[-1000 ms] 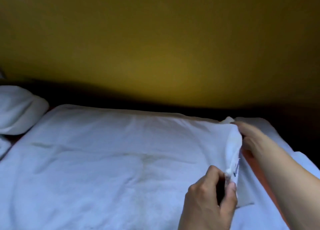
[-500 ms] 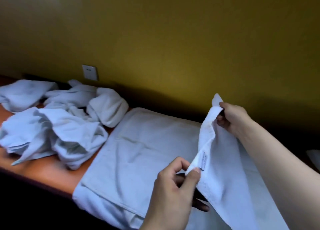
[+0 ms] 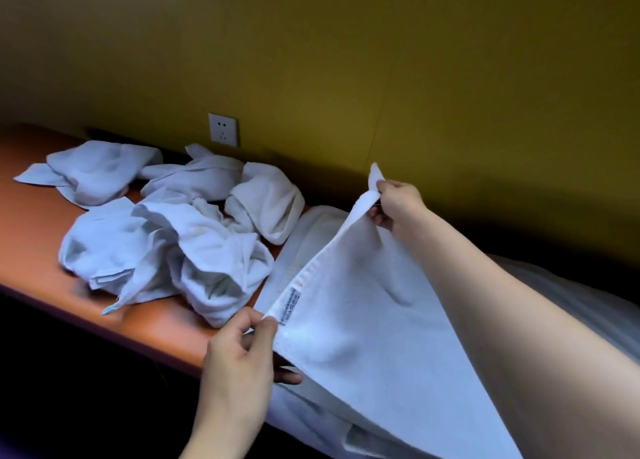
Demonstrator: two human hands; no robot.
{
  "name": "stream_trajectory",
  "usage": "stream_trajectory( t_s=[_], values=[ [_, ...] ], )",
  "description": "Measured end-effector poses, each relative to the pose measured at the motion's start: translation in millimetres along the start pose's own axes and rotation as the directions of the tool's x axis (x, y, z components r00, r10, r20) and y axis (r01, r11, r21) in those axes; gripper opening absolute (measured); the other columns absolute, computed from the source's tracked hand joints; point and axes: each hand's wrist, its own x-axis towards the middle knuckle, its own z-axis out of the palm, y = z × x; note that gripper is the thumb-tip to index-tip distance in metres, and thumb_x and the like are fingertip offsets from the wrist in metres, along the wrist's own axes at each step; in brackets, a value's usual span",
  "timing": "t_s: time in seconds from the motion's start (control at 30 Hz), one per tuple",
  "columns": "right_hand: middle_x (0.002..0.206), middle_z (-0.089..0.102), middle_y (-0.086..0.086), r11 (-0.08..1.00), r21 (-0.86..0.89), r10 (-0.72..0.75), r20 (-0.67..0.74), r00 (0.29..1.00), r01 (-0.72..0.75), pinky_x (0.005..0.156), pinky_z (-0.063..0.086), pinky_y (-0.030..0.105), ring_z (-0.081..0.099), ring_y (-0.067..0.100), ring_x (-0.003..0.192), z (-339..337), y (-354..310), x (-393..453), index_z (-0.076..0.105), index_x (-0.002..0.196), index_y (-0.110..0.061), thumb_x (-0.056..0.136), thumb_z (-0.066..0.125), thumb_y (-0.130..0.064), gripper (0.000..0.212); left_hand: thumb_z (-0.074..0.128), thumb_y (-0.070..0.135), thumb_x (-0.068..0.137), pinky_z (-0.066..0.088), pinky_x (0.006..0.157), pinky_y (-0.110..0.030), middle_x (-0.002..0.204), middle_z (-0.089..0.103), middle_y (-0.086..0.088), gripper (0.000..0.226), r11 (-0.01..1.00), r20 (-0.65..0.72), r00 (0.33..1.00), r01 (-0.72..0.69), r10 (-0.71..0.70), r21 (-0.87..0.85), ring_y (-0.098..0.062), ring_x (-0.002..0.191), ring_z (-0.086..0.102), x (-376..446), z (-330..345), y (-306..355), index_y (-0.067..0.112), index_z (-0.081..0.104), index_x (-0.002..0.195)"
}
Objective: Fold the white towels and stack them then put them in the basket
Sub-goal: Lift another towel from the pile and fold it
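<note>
I hold one white towel (image 3: 374, 327) up by its short edge, over the table. My left hand (image 3: 242, 351) pinches the near corner, beside the sewn label. My right hand (image 3: 394, 204) pinches the far corner, raised close to the wall. The rest of the towel slopes down to the right and lies on the table under my right forearm. A pile of crumpled white towels (image 3: 166, 230) lies on the table to the left. No basket is in view.
The orange table (image 3: 31, 216) runs along a yellow wall (image 3: 346, 60) bearing a white power socket (image 3: 223, 129). The table's front edge drops into darkness at the lower left. More white cloth (image 3: 588, 306) lies at the far right.
Both hands have lifted the towel's right edge off the table and carried it up and leftwards. The view has swung left, bringing the crumpled pile and the socket into sight.
</note>
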Motion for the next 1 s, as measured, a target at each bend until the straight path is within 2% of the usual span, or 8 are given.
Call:
stream_trajectory(
  t_s=[0.13, 0.27, 0.4, 0.53, 0.67, 0.77, 0.9, 1.0],
  values=[
    [0.082, 0.068, 0.006, 0.998, -0.057, -0.006, 0.092, 0.996, 0.012, 0.048, 0.043, 0.026, 0.054, 0.015, 0.052, 14.1, 12.6, -10.6, 0.045, 0.145, -0.022, 0.106, 0.045, -0.030, 0.041, 0.058, 0.017, 0.097, 0.054, 0.051, -0.025, 0.046, 0.058, 0.000, 0.028, 0.952, 0.006, 1.000, -0.026, 0.025, 0.304, -0.026, 0.045, 0.068, 23.1, -18.6, -24.3, 0.004, 0.056, 0.072],
    [0.078, 0.067, 0.010, 0.990, -0.089, -0.099, 0.149, 0.984, 0.113, 0.047, 0.037, 0.027, 0.049, 0.017, 0.047, -22.6, 46.2, -47.3, 0.047, 0.142, -0.019, 0.103, 0.050, -0.023, 0.039, 0.064, 0.033, 0.089, 0.057, 0.069, -0.041, 0.051, 0.066, 0.003, 0.026, 0.808, 0.015, 0.997, -0.067, 0.072, 0.585, -0.025, 0.060, 0.069, 35.6, -29.3, -41.3, 0.019, 0.059, 0.068],
    [0.071, 0.071, 0.005, 0.879, -0.446, -0.115, 0.147, 0.982, 0.169, 0.048, 0.040, 0.026, 0.054, 0.015, 0.047, -113.4, 97.9, -114.2, 0.055, 0.127, -0.027, 0.098, 0.058, -0.023, 0.030, 0.068, 0.035, 0.081, 0.050, 0.070, -0.038, 0.068, 0.067, 0.000, 0.020, 0.714, 0.024, 0.992, -0.107, 0.126, 0.692, -0.030, 0.076, 0.066, 36.7, -23.9, -43.6, 0.021, 0.057, 0.071],
    [0.069, 0.070, 0.000, 0.691, -0.723, -0.047, -0.030, 0.998, 0.011, 0.058, 0.050, 0.028, 0.065, 0.013, 0.062, -194.7, 137.3, -170.6, 0.055, 0.101, -0.032, 0.092, 0.059, -0.038, 0.011, 0.074, 0.029, 0.078, 0.042, 0.072, -0.037, 0.080, 0.065, -0.007, 0.019, 0.635, 0.065, 0.989, -0.138, 0.136, 0.760, -0.035, 0.092, 0.063, 38.9, -18.4, -39.3, 0.018, 0.059, 0.079],
    [0.075, 0.072, 0.000, 0.602, -0.783, 0.084, -0.128, 0.988, -0.153, 0.076, 0.054, 0.032, 0.067, 0.019, 0.077, -220.1, 169.3, -195.7, 0.051, 0.091, -0.027, 0.084, 0.056, -0.063, 0.036, 0.070, 0.036, 0.081, 0.055, 0.074, -0.036, 0.079, 0.069, -0.009, 0.027, 0.590, 0.035, 0.999, -0.040, 0.019, 0.806, -0.031, 0.071, 0.071, 40.3, -8.8, -27.9, 0.015, 0.058, 0.092],
    [0.088, 0.071, 0.003, 0.656, -0.736, 0.162, -0.082, 0.983, -0.169, 0.076, 0.055, 0.033, 0.069, 0.026, 0.083, -213.2, 182.2, -203.8, 0.049, 0.094, -0.024, 0.079, 0.059, -0.065, 0.045, 0.068, 0.028, 0.085, 0.059, 0.064, -0.035, 0.071, 0.069, -0.014, 0.023, 0.627, -0.019, 0.995, 0.080, -0.103, 0.775, -0.027, 0.047, 0.066, 45.5, -4.8, -22.5, 0.007, 0.060, 0.088],
    [0.115, 0.068, 0.004, 0.693, -0.716, 0.075, -0.052, 0.996, -0.089, 0.084, 0.051, 0.031, 0.067, 0.027, 0.101, -208.1, 192.2, -209.2, 0.043, 0.125, -0.019, 0.088, 0.063, -0.033, 0.044, 0.066, 0.000, 0.087, 0.052, 0.037, -0.027, 0.071, 0.062, -0.017, 0.009, 0.876, 0.013, 0.925, 0.356, -0.381, 0.326, -0.029, 0.058, 0.060, 32.9, 5.9, -14.5, -0.002, 0.058, 0.088],
    [0.096, 0.072, 0.011, 0.788, -0.616, -0.052, -0.097, 0.994, -0.019, 0.073, 0.054, 0.030, 0.071, 0.028, 0.078, -210.2, 183.8, -215.0, 0.041, 0.131, -0.022, 0.092, 0.055, -0.019, 0.041, 0.058, -0.009, 0.086, 0.055, 0.040, -0.027, 0.077, 0.062, -0.017, 0.011, 0.924, 0.013, 0.925, 0.379, -0.381, 0.057, -0.029, 0.067, 0.060, 23.6, 12.4, -5.0, -0.002, 0.059, 0.095]
  ],
)
